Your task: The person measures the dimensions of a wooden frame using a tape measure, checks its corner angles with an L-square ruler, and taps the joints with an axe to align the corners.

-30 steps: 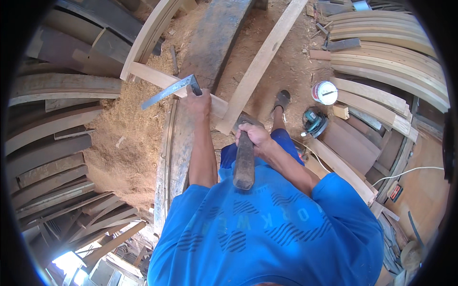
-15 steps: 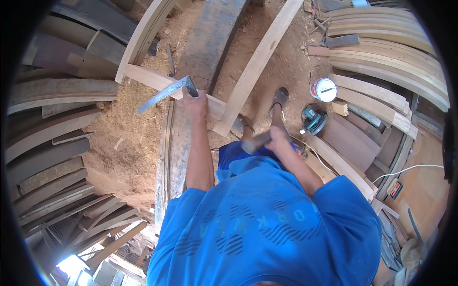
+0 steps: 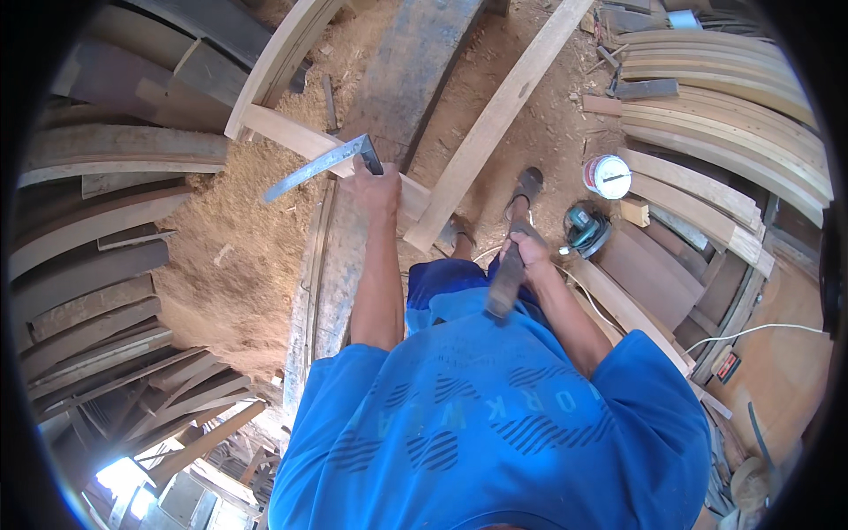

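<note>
My left hand (image 3: 378, 187) is closed around the dark stock of a carpenter's square (image 3: 320, 168), whose metal blade points out to the left. The square lies across a pale wooden crosspiece (image 3: 291, 135), which runs between a curved wooden piece (image 3: 276, 64) and a long straight board (image 3: 499, 124). My right hand (image 3: 528, 251) grips a dark, stubby wooden club-like tool (image 3: 506, 283) in front of my body. Its thick end points back toward my shirt, and its exact kind is unclear.
Below the frame lies a thick worn plank (image 3: 402, 75) amid sawdust. To the right are a white bucket (image 3: 609, 177), a teal power tool (image 3: 585, 226) with a white cord, and stacked curved boards (image 3: 715, 93). More curved timbers (image 3: 97, 234) line the left side.
The tool in my right hand has swung from pointing left to pointing back toward my body. My left hand keeps the square at the crosspiece. The whole view has shifted slightly.
</note>
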`<state>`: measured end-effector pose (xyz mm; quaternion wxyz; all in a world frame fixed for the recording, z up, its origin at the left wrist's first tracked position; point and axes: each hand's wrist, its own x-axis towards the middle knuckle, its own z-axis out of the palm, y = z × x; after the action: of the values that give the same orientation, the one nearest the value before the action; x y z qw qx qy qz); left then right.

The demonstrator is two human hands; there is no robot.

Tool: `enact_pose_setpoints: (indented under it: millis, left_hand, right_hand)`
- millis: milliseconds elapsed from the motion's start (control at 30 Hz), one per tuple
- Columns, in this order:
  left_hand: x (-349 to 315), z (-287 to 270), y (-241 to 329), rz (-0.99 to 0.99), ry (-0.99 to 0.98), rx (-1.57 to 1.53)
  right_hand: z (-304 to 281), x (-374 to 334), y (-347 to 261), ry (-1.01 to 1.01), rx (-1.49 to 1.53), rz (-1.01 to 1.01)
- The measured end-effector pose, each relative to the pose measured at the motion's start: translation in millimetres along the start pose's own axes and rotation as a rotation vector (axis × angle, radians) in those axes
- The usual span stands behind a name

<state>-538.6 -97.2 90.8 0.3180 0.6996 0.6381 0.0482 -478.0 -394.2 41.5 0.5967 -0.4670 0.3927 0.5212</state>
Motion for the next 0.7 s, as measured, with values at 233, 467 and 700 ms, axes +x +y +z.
enact_pose_setpoints:
  millis: [233, 467, 700]
  left_hand:
    - [18, 22, -30, 0.046, 0.075, -0.092]
    - [17, 8, -23, 0.062, 0.006, -0.062]
    - [15, 9, -17, 0.07, 0.048, -0.015]
  right_hand:
    - [109, -61, 8, -0.318, -0.19, 0.059]
    - [40, -41, -14, -0.387, 0.017, 0.212]
    - [19, -44, 17, 0.192, 0.145, 0.043]
